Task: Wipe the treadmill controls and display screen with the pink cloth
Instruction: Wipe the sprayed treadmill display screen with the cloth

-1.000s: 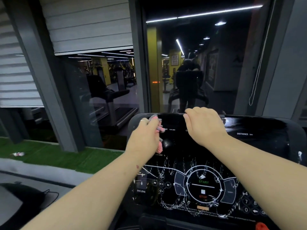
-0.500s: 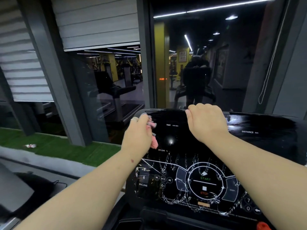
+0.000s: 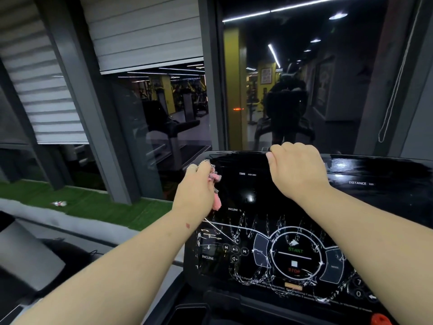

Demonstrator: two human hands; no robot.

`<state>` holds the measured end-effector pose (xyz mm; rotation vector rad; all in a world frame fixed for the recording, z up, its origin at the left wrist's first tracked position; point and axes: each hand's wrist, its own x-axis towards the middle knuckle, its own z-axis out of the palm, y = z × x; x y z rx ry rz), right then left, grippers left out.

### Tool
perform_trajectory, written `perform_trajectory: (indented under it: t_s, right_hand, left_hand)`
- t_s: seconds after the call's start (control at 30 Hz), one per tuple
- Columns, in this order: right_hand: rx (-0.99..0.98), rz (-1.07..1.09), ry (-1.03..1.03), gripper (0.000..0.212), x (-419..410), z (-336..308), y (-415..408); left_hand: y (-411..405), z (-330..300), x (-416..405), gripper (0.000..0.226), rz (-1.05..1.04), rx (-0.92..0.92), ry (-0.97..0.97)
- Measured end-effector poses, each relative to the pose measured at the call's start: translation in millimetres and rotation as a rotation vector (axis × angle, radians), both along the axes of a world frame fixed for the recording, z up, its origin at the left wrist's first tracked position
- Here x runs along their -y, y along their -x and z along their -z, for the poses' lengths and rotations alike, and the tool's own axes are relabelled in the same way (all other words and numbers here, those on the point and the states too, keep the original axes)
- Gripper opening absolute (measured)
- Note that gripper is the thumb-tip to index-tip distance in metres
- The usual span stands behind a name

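Left hand (image 3: 196, 186) clenched round pink cloth (image 3: 216, 194), at display screen (image 3: 248, 191) left edge. Right hand (image 3: 296, 171) grips console top rim, bracing. Advice: overlapping strokes, then down across streaked controls (image 3: 293, 259) below hands.

Both arms reach forward, left grip (image 3: 198, 186) and right grip (image 3: 296, 171) curled.
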<state>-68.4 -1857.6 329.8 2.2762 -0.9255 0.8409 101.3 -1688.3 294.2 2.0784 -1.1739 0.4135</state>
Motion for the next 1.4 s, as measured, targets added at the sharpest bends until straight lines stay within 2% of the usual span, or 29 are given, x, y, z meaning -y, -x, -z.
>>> perform_trajectory:
  t_s: [0.1,0.2,0.37,0.5,0.6,0.77,1.03,1.13,1.2,1.4]
  right_hand:
    - [-0.002,0.005,-0.004,0.037,0.1,-0.3,-0.5]
    - [-0.011,0.01,-0.008,0.037,-0.4,0.2,-0.9]
    - [-0.001,0.001,-0.01,0.036,-2.0,-1.0,-0.4]
    - [0.003,-0.008,-0.006,0.037,-1.3,-0.7,-0.7]
    - [0.015,-0.007,-0.001,0.037,-0.1,1.4,-0.9]
    - [0.019,-0.008,-0.003,0.037,0.1,1.2,-1.4]
    - [0.018,-0.011,-0.012,0.038,-1.2,0.8,-0.3]
    - [0.022,-0.027,-0.03,0.039,-1.2,-0.2,1.2]
    - [0.019,-0.03,-0.032,0.039,-1.9,-0.7,0.8]
    - [0.024,-0.045,-0.031,0.038,-2.7,0.0,1.2]
  left_hand:
    - [18.1,24.0,-13.0,0.04,0.082,0.047,-0.093]
    - [24.0,38.9,-22.2,0.036,0.109,0.04,-0.16]
    - [-7.2,4.3,-6.3,0.031,0.002,-0.026,-0.016]
    - [-3.3,17.6,-7.4,0.037,0.041,-0.018,-0.054]
    - [0.5,28.9,-11.4,0.034,0.057,0.008,-0.126]
    - [-28.3,-5.7,1.2,0.032,0.019,-0.04,0.034]
    - [-7.1,30.6,-13.0,0.033,0.068,0.021,-0.128]
    - [-13.3,15.0,-8.7,0.04,0.09,0.025,-0.036]
    - [-9.9,10.4,-6.6,0.032,0.044,-0.043,0.017]
    - [2.8,45.8,-13.5,0.049,0.154,-0.022,-0.162]
